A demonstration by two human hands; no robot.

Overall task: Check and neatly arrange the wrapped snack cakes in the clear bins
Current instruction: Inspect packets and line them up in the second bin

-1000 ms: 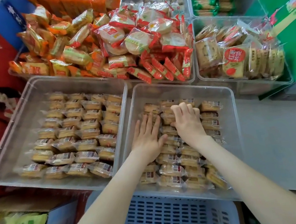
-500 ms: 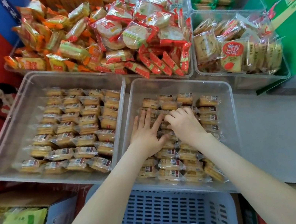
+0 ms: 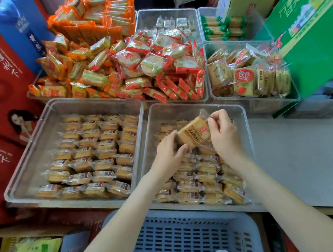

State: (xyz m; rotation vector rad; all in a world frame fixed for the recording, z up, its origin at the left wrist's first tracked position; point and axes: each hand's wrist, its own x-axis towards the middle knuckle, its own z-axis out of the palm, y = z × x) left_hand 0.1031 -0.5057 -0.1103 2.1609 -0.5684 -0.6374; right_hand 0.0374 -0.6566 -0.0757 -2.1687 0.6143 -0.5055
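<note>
While both hands pinch one wrapped snack cake (image 3: 193,133) above the right clear bin (image 3: 247,135), left hand (image 3: 168,152) and right hand (image 3: 223,132) at opposite ends, inspection seems underway; next, seat it squarely into a row.

blue basket (image 3: 185,246): cut by bottom edge | snack cakes (image 3: 100,148): label print too small

A single wide-angle view, worn on the head, looks forward and steeply down from the near edge of the surface (image 3: 308,158); the two near clear bins (image 3: 192,105) sit close below, farther bins (image 3: 165,11) toward the far edge, lines bowed at the borders
</note>
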